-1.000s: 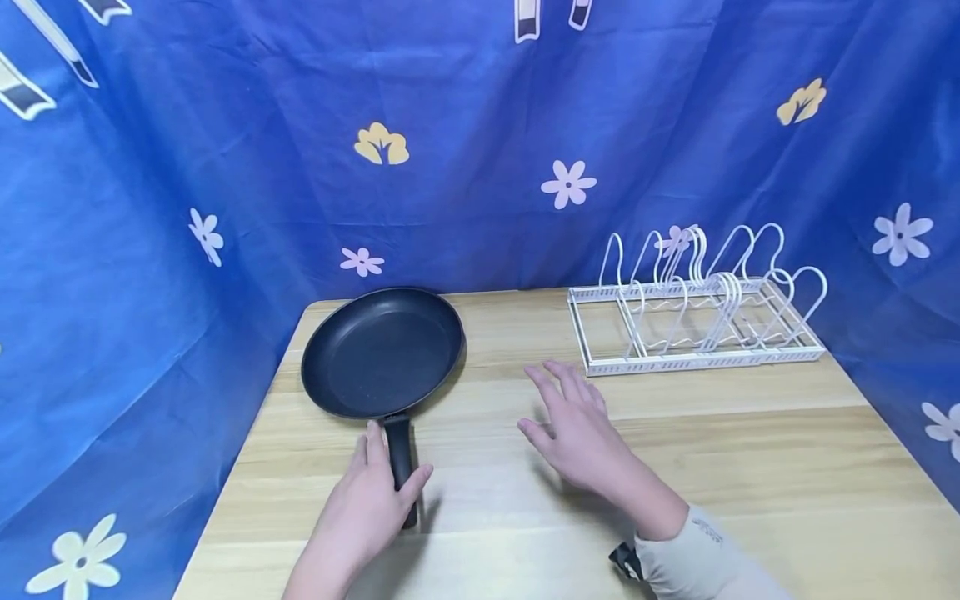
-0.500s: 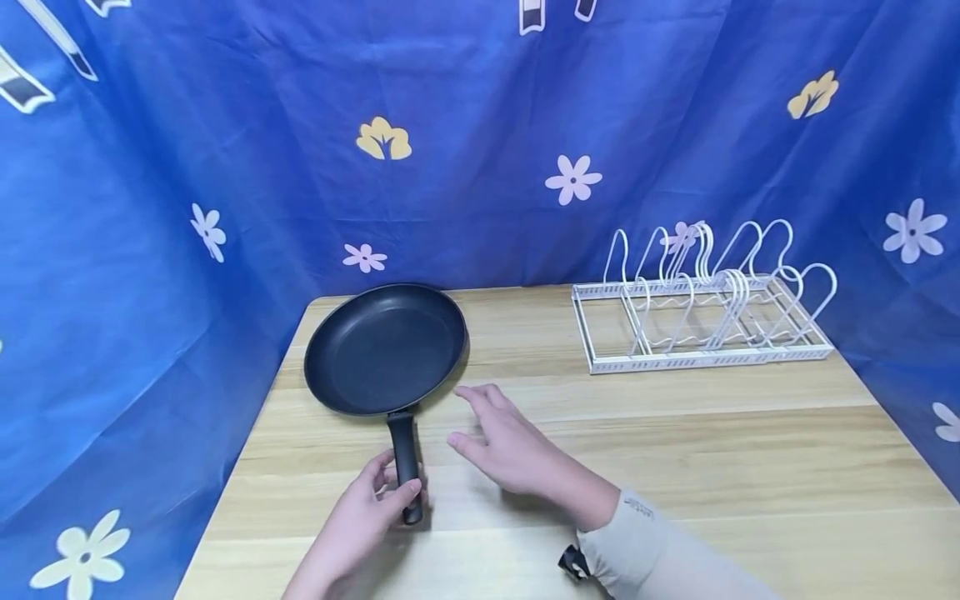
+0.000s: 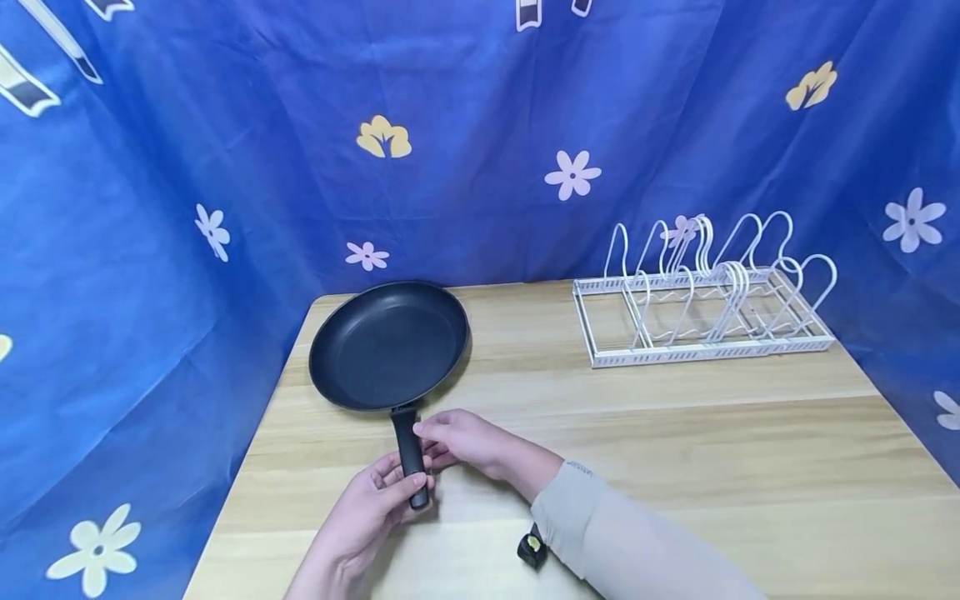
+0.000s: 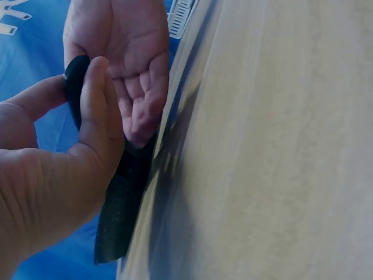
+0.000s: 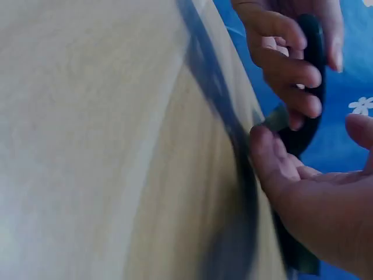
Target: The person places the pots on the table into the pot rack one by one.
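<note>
**Both hands at the handle of a black pan near the table's left edge**

A blue cloth printed with white and yellow flowers hangs behind and to both sides of a pale wooden table. The cloth meets the table's far edge and drops along its left and right edges.

A white wire rack stands at the far right corner of the table, its long side along the far edge, its looped dividers upright. It is well apart from the hands.

A black frying pan lies flat near the far left corner, its round bowl open upward. Its black handle runs from the bowl toward the near edge, close to the left edge of the table.

The left hand comes up from the near edge and grips the free end of the handle, fingers curled round one side and thumb pressed on the other; the left wrist view shows the thumb lying along the black grip. The right hand reaches in from the right, its sleeve over the table, and its curled fingertips touch the handle just above the left hand, between that hand and the bowl. In the right wrist view its thumb stands apart from the fingers, so whether it has closed on the handle cannot be told.

A small black wrist strap shows under the right forearm.
</note>
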Demonstrator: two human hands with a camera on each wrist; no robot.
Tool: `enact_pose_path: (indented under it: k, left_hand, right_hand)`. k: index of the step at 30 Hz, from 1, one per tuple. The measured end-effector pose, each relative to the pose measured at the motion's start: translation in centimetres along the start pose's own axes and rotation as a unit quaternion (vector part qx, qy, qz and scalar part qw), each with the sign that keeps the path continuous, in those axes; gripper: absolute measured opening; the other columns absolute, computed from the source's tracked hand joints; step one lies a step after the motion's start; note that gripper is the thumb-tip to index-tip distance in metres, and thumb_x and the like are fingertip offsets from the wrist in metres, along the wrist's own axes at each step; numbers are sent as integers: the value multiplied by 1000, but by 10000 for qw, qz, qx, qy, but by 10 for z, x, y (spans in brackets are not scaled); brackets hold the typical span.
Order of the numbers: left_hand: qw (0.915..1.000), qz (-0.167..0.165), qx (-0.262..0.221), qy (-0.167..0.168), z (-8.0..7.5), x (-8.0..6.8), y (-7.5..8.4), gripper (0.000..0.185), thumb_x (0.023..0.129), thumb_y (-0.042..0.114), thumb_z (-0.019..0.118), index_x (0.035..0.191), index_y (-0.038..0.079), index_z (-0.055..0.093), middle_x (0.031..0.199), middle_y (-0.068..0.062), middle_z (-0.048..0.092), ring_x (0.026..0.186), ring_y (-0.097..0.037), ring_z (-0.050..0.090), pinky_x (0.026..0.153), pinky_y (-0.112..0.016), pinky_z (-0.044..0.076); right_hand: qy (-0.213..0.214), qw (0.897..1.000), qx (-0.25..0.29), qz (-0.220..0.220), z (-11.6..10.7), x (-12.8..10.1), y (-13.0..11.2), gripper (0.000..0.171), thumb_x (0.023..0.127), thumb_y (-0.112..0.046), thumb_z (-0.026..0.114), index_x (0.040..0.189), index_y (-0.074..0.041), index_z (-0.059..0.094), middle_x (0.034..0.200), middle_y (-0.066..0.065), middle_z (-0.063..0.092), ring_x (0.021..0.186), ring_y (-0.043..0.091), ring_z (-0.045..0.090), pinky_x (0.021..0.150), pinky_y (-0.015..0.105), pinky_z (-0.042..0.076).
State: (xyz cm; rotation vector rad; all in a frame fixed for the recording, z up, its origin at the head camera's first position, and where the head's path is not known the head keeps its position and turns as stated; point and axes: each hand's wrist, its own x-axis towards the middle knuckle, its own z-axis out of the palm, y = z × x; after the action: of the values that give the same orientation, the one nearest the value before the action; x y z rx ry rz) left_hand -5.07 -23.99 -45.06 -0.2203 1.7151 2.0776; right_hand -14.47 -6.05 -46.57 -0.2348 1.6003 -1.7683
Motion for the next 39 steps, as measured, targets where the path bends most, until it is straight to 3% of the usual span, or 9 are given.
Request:
enact_pose_path:
  k: [7,15,20,27,32,39]
  left_hand:
    - [9998,164,-101,-75,-1,-5,2,49,109,7,62,151,-8,39,127,6,74,111,-4,73,96,-25,64]
    - [9995,286,98,-91,3,-6,0,50,108,6,62,151,-8,40,124,9,75,108,-2,73,96,-23,63]
    - [9986,416,304,-125,4,-7,-2,43,107,7,64,146,-6,48,123,10,76,107,-2,73,94,-22,63]
    - [9975,561,412,-146,5,-10,0,39,108,8,64,144,-1,53,123,10,76,108,-4,74,92,-21,62]
    - [9974,563,446,-55,10,-9,4,49,108,9,63,151,-8,44,125,10,75,109,-3,72,95,-20,62]
    - [9971,561,515,-15,17,-8,7,54,108,8,63,152,-12,39,124,12,73,108,-2,72,96,-20,61]
  right_hand:
    - [-260,9970,734,34,7,19,12,37,111,-26,61,128,7,67,95,-1,68,88,7,64,80,19,58]
    - [-457,9892,1385,161,16,25,16,19,107,-22,66,103,-4,70,86,-3,73,80,7,69,76,19,57]
    - [-344,9827,1800,252,19,23,14,18,104,-17,70,110,-1,73,93,0,77,88,11,75,82,22,62]
    - [-355,9825,1819,194,18,23,11,16,104,-13,69,114,-2,70,98,2,77,92,12,75,87,23,62]
    - [-395,9820,1841,154,17,23,8,12,105,-14,68,110,-4,71,93,-1,77,89,11,74,85,21,60]
    - [-253,9817,1882,131,15,23,10,17,103,-15,71,115,-3,69,98,-1,77,90,9,75,87,22,62]
